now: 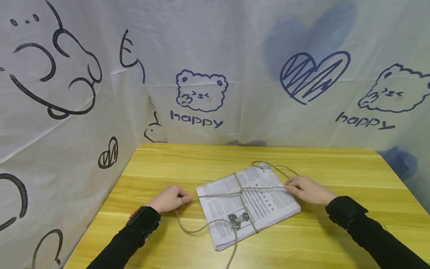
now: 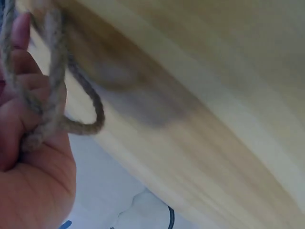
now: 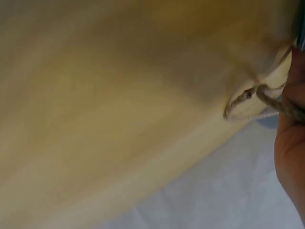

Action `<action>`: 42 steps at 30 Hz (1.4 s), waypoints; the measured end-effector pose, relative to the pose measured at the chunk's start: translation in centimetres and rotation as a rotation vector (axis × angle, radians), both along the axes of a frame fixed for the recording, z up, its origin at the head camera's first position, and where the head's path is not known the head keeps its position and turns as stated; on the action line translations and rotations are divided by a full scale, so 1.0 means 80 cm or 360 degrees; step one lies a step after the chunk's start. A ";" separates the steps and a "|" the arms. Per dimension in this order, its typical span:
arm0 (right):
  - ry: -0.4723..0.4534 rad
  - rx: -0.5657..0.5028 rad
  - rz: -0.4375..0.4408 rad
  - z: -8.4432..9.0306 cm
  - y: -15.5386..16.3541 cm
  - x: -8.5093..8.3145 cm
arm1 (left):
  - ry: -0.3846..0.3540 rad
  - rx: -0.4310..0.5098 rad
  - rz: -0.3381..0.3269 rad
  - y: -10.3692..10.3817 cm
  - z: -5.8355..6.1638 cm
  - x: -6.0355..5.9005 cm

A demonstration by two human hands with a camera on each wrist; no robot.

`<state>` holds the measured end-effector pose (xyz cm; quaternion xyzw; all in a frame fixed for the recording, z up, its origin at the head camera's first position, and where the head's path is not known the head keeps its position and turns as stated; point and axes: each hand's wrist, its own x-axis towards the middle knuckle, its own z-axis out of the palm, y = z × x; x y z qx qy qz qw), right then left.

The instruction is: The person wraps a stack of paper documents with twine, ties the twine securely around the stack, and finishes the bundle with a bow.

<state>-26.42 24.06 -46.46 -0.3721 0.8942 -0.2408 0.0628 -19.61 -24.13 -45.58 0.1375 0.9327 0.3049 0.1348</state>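
A folded newspaper bundle [image 1: 248,203] lies flat near the middle of the wooden desk [image 1: 336,239], turned at a slant. Jute twine [image 1: 240,192] crosses over it lengthwise and crosswise, the strands meeting near the upper middle of the top page. One loose end runs off the near edge; another loops beyond the far corner.

The left hand [image 1: 169,198] rests on the desk just left of the bundle, fingers curled on the twine. The left wrist view shows what the head view does not: two strands pinched against the palm, with a small loop hanging below the grip [image 2: 45,109].

The right hand [image 1: 307,189] sits at the bundle's right edge, fingers closed on the twine there. The right wrist view is blurred; it shows a strand [image 3: 274,102] running to the fingers, but little of the hand.

Both forearms, in black sleeves, angle inward from the near edge. A printed bear-and-heart cloth [image 1: 201,93] screens the back and left.
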 end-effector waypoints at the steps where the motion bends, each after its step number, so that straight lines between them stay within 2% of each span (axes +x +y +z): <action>1: -0.0049 -0.0038 0.0004 -0.001 0.001 0.000 | -0.0015 0.0010 0.0032 0.004 -0.001 -0.001; 3: -0.0199 -0.0121 0.0045 -0.001 0.003 0.003 | -0.0024 0.0015 0.0113 0.013 -0.001 -0.004; 5: -0.0422 -0.0185 0.0112 0.000 0.005 0.007 | 0.0008 0.0003 0.0180 0.020 -0.002 -0.009; 8: -0.0743 -0.0218 0.0253 0.002 0.008 0.017 | 0.0087 -0.0044 0.0223 0.030 -0.004 -0.016; 10: -0.0897 -0.0194 0.0292 0.001 0.012 0.024 | 0.0121 -0.0047 0.0218 0.034 -0.005 -0.021; 14: -0.0989 -0.0144 0.0242 -0.001 0.024 0.033 | 0.0160 -0.0025 0.0196 0.032 -0.002 -0.029; 18: -0.1060 -0.0127 0.0193 -0.002 0.039 0.034 | 0.0195 -0.0043 0.0165 0.016 0.007 -0.034; 22: -0.1077 -0.0124 0.0198 0.002 0.051 0.032 | 0.0202 -0.0111 0.0165 -0.005 0.018 -0.036; 26: -0.1016 -0.0095 0.0180 0.007 0.057 0.030 | 0.0196 -0.0166 0.0183 -0.022 0.024 -0.036; 33: -0.0946 -0.0027 0.0085 0.006 0.061 0.033 | 0.0206 -0.0189 0.0180 -0.029 0.009 -0.039; 37: -0.0884 -0.0006 0.0027 0.002 0.069 0.036 | 0.0210 -0.0201 0.0179 -0.044 0.005 -0.038; 39: -0.0854 -0.0009 -0.0001 0.000 0.076 0.037 | 0.0200 -0.0201 0.0186 -0.056 0.010 -0.038; 42: -0.0717 -0.0022 -0.0092 0.001 0.090 0.038 | 0.0191 -0.0224 0.0193 -0.074 0.026 -0.040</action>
